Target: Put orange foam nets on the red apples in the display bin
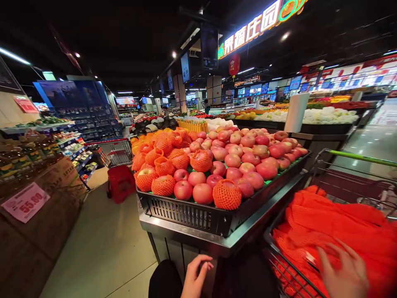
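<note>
My left hand [196,276] hangs low in front of the metal stand [198,238], fingers loosely curled, holding nothing. My right hand [344,273] is spread over a heap of orange foam fruit nets [328,223] inside a shopping cart [356,165] at the right, fingertips touching the nets. On the stand sits a black slatted crate [192,215] piled with red apples [242,159]. Some of the apples wear orange foam nets [227,193], mostly on the crate's left side.
A second cart [116,151] and a red basket [120,182] stand in the aisle to the left. Shelves with bottles and a 55.00 price tag [26,203] line the left edge. More produce displays [328,116] lie behind. Grey floor [102,248] opens at lower left.
</note>
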The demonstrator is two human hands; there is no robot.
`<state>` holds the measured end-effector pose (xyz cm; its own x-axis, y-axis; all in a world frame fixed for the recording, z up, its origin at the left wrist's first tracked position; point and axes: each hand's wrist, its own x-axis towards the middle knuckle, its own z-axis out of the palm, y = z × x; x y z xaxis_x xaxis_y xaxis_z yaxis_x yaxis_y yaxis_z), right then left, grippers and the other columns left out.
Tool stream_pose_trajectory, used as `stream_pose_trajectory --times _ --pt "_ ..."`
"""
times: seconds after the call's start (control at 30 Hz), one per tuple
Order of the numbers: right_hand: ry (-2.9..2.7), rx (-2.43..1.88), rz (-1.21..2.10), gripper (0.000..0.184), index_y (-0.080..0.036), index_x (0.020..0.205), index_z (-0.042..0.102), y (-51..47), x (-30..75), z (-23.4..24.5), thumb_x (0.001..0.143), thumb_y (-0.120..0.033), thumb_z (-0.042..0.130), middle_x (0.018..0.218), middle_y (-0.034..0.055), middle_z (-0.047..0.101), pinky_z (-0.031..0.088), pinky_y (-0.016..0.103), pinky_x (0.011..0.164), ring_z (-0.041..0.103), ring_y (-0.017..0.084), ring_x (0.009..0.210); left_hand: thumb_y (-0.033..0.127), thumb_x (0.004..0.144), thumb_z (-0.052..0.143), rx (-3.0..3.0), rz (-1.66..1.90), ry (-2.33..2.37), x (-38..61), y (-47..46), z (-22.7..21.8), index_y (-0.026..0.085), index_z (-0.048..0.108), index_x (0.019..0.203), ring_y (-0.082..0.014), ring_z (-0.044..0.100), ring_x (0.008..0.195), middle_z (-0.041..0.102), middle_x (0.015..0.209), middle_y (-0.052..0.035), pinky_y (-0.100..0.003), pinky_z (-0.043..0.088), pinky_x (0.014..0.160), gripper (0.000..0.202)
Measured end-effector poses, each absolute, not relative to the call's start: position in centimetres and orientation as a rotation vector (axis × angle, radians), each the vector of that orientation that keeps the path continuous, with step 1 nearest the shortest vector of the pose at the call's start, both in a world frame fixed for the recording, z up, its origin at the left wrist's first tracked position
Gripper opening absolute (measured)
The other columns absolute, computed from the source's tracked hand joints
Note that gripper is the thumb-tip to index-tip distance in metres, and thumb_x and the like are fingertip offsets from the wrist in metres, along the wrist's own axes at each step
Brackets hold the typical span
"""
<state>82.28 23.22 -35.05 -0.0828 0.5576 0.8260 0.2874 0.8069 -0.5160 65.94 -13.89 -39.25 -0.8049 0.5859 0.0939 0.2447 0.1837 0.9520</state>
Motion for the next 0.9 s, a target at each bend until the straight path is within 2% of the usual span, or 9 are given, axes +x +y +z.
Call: stream_pose_trajectory --times 0.07,0.17,0.27,0.4,0.5,0.57,0.67,0.77,0.9 --pt "-1.709 -0.502 0.343 0.04 -0.021 0.091 0.066 18.4 80.7 -31.7 0.093 -0.06 0.059 0.114 0.0179 0.066 0.052 0.054 0.092 0.063 0.033 0.106 0.058 0.097 0.05 0.909 1.816 2.148 66.5 -13.8 -36.3 0.022 0.075 0.104 -0.0252 0.071 0.088 0.077 0.091 -0.0094 -0.036 0.055 0.085 0.045" --pt "-1.743 -0.242 0.55 0.007 -0.024 0.099 0.068 10.9 78.0 -27.9 0.095 -0.027 0.064 0.122 0.0127 0.064 0.053 0.046 0.091 0.064 0.026 0.106 0.043 0.096 0.061 1.248 2.088 2.06 67.5 -13.1 -31.8 0.025 0.076 0.107 -0.0235 0.07 0.09 0.076 0.094 -0.0079 -0.034 0.056 0.084 0.026" --pt "-1.7 -0.1 0.809 0.012 -0.026 0.1 0.067 5.5 76.1 -26.4 0.093 -0.016 0.064 0.122 0.01 0.062 0.055 0.042 0.091 0.064 0.024 0.112 0.044 0.091 0.069 1.377 2.252 2.015 67.9 -12.1 -28.7 0.027 0.071 0.122 -0.0272 0.067 0.108 0.073 0.114 -0.0101 -0.038 0.055 0.095 0.036" --pt "-1.687 0.031 0.972 0.018 -0.027 0.101 0.068 2.3 75.4 -26.4 0.091 -0.012 0.066 0.122 0.0084 0.06 0.059 0.035 0.091 0.064 0.021 0.113 0.039 0.08 0.082 1.127 2.547 2.082 66.9 -11.6 -27.7 0.025 0.071 0.105 -0.0243 0.065 0.102 0.068 0.106 -0.0076 -0.036 0.054 0.092 0.03" --pt "-1.66 0.144 1.111 0.019 -0.027 0.1 0.067 1.5 75.3 -26.7 0.092 -0.01 0.066 0.12 0.0079 0.058 0.062 0.031 0.086 0.066 0.019 0.108 0.048 0.066 0.093 0.696 2.823 1.737 65.7 -11.9 -28.2 0.027 0.062 0.103 -0.018 0.064 0.091 0.063 0.1 -0.0015 -0.028 0.053 0.083 0.053" --pt "-1.642 0.21 1.14 0.019 -0.027 0.098 0.067 1.1 75.1 -27.0 0.092 -0.01 0.066 0.113 0.0068 0.059 0.063 0.031 0.084 0.066 0.018 0.102 0.06 0.06 0.092 0.523 2.73 1.456 65.3 -12.2 -28.4 0.024 0.061 0.098 -0.0159 0.062 0.083 0.063 0.091 -0.0004 -0.025 0.052 0.075 0.061" --pt "-1.633 0.322 1.135 0.019 -0.028 0.098 0.068 0.3 74.8 -27.4 0.092 -0.011 0.067 0.106 0.0047 0.061 0.062 0.03 0.082 0.065 0.017 0.098 0.07 0.068 0.081 0.462 2.546 1.294 65.4 -12.6 -28.2 0.02 0.06 0.084 -0.0149 0.059 0.071 0.06 0.078 -0.0014 -0.025 0.049 0.066 0.057" --pt "-1.572 0.348 1.275 0.012 -0.029 0.105 0.066 -0.2 74.3 -27.7 0.097 -0.02 0.064 0.101 0.0041 0.061 0.059 0.03 0.081 0.063 0.017 0.095 0.069 0.08 0.067 0.436 2.612 1.207 65.4 -13.1 -27.9 0.022 0.047 0.067 -0.013 0.052 0.066 0.049 0.068 0.0023 -0.026 0.049 0.066 0.054" --pt "-1.368 0.272 1.638 0.013 -0.028 0.102 0.061 0.0 73.4 -27.8 0.103 -0.027 0.048 0.093 0.0036 0.058 0.053 0.028 0.071 0.06 0.017 0.085 0.056 0.067 0.08 0.502 2.597 1.203 64.4 -13.9 -28.5 0.022 0.04 0.059 -0.0111 0.044 0.056 0.043 0.057 0.0049 -0.023 0.045 0.057 0.053"
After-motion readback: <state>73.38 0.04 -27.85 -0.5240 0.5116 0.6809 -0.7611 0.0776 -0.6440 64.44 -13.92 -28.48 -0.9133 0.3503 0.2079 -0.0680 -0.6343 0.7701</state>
